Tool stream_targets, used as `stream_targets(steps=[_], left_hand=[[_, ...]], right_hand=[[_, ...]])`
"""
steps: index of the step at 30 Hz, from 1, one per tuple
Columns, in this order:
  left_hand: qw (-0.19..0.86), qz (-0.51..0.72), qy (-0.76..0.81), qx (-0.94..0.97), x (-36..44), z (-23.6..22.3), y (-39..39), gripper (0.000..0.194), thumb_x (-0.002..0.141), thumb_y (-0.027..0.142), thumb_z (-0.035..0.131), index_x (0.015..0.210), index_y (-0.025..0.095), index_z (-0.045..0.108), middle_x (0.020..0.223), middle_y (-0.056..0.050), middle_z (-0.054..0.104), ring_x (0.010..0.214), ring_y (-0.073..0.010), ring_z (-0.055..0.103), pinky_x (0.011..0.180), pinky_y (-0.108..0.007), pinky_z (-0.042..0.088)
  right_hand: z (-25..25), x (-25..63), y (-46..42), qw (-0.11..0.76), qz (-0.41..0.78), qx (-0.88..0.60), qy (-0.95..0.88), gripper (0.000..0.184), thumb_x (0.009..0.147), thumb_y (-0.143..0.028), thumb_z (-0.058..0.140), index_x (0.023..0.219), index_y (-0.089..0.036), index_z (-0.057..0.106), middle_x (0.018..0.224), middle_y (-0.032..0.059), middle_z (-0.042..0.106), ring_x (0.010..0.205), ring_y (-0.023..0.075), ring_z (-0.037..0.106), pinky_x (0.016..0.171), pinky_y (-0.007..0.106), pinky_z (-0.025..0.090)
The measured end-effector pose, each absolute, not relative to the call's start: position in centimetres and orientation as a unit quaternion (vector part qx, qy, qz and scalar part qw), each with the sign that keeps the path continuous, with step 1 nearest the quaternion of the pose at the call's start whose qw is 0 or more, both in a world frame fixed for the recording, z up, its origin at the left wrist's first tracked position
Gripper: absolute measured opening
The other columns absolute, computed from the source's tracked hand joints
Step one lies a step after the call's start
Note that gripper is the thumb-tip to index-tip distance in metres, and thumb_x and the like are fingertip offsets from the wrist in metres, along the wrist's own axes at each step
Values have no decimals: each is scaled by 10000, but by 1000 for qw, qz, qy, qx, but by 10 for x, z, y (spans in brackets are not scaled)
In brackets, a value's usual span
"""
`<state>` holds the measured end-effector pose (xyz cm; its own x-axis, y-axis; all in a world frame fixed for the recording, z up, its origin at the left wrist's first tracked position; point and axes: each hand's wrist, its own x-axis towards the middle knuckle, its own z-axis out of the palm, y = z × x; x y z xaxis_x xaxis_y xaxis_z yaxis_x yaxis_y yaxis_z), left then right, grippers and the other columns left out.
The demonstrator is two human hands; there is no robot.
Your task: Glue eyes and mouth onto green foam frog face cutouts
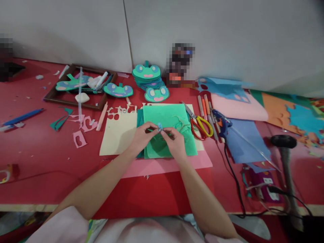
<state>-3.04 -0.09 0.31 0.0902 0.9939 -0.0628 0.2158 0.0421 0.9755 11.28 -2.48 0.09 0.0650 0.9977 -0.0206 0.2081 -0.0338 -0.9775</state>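
Note:
My left hand (144,136) and my right hand (174,140) meet over a green sheet (167,113). Their fingertips pinch a small light-blue piece (160,126) between them; its exact shape is too small to make out. Thin green offcuts (182,125) lie on the sheet just right of my fingers. Beneath the green sheet are a cream sheet (121,135) with cut-out holes and a pink sheet (162,168). Red-and-yellow-handled scissors (199,125) rest against the right edge of the green sheet.
Frog-face cutouts (146,72) are stacked by the wall, beside a wooden tray (76,104) of markers. On the right lie several markers (206,109), a blue glue gun (222,123) with a black cord, coloured sheets (245,141) and a hammer (286,158). Pink scraps (79,139) lie left.

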Motion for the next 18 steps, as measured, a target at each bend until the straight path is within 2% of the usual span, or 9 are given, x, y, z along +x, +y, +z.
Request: stream_targets(steps=[5,7,10,13,15,17,18], left_hand=[[487,395,536,565,-30,4,-1,152,747,325,632,845,210,649,874,-20,675,789,-138,617,715,-265,483],[470,386,549,573,-30,8,-1,151,757,345,619,812,208,650,819,-14,676,748,-142,614,679,-262,475],[416,365,558,618,-30,21,6,272,826,407,528,682,203,636,665,-5,647,660,-146,593,643,-269,447],[306,366,562,676,-34,34,30,372,894,394,413,658,208,633,633,-15,621,675,-154,584,704,-287,428],[214,375,590,683,-38,37,55,281,866,375,471,705,203,625,754,-43,636,790,-181,587,782,-304,418],[130,395,650,636,-43,35,83,175,822,349,542,851,194,617,916,-79,622,910,-214,571,842,-326,404],[112,393,675,614,-45,32,97,208,800,350,572,917,181,605,982,-100,609,964,-231,557,868,-341,395]], right_hand=[[4,114,-22,525,453,-571,-440,263,741,-442,607,849,-202,621,785,38,686,724,173,650,633,313,533],[3,118,-19,567,443,-572,-393,279,738,-440,612,868,-194,603,778,39,693,741,179,658,661,328,537],[0,124,-12,604,440,-575,-332,297,729,-428,623,891,-180,591,781,39,696,750,176,659,684,331,529],[-3,128,-9,617,457,-565,-300,287,723,-407,637,893,-180,596,792,40,695,754,167,653,680,313,517],[-3,128,-10,620,465,-557,-299,272,728,-395,640,889,-180,596,802,45,695,761,165,649,673,303,513],[-1,127,-11,621,473,-547,-302,262,736,-388,636,887,-179,587,830,55,699,780,169,652,671,301,516],[1,126,-12,620,478,-544,-303,261,740,-388,632,886,-178,581,847,62,701,794,174,655,673,304,519]])
